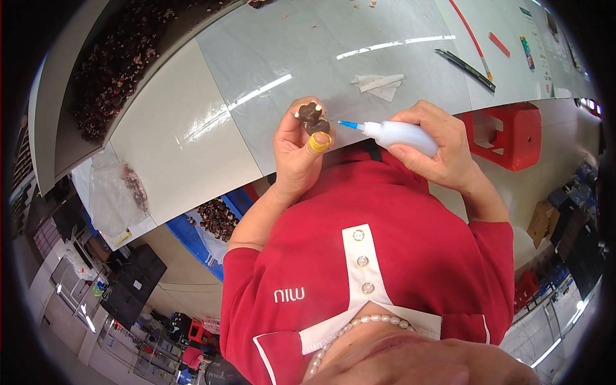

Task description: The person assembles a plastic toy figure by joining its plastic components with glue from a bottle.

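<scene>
Two hands: left hand (296,149) pinches a dark piece (313,117), right hand (436,144) grips a glue bottle (399,135).

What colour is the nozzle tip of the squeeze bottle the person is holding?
Blue: the nozzle tip on the white squeeze bottle, seen in the head view.

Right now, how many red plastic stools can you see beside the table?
1: the red plastic stool stands on the floor at the edge of the grey table, by the person's right hand. Others may be hidden.
</scene>
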Action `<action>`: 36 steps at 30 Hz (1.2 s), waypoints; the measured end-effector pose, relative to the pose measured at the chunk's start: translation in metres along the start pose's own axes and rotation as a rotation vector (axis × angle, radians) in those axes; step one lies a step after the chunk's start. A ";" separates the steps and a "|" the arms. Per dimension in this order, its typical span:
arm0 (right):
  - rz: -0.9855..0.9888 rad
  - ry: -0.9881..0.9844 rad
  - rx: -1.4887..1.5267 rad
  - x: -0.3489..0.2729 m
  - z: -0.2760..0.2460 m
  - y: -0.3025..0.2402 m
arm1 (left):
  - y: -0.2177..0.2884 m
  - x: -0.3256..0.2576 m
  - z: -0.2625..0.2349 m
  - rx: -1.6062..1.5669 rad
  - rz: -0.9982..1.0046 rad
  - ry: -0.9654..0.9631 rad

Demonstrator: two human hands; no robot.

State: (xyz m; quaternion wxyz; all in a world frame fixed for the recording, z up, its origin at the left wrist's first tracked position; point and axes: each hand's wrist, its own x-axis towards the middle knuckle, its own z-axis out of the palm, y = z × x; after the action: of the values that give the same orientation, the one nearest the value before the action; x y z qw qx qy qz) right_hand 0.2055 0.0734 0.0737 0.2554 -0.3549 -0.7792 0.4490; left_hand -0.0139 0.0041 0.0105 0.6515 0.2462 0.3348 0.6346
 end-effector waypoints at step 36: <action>0.024 -0.054 0.025 -0.003 -0.011 0.001 | 0.000 0.004 -0.005 -0.148 -0.175 -0.006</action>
State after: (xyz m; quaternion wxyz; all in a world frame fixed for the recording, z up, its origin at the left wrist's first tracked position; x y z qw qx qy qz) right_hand 0.2155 0.0770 0.0775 0.2333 -0.3486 -0.7760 0.4711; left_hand -0.0173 0.0073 0.0068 0.7220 0.1693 0.3053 0.5974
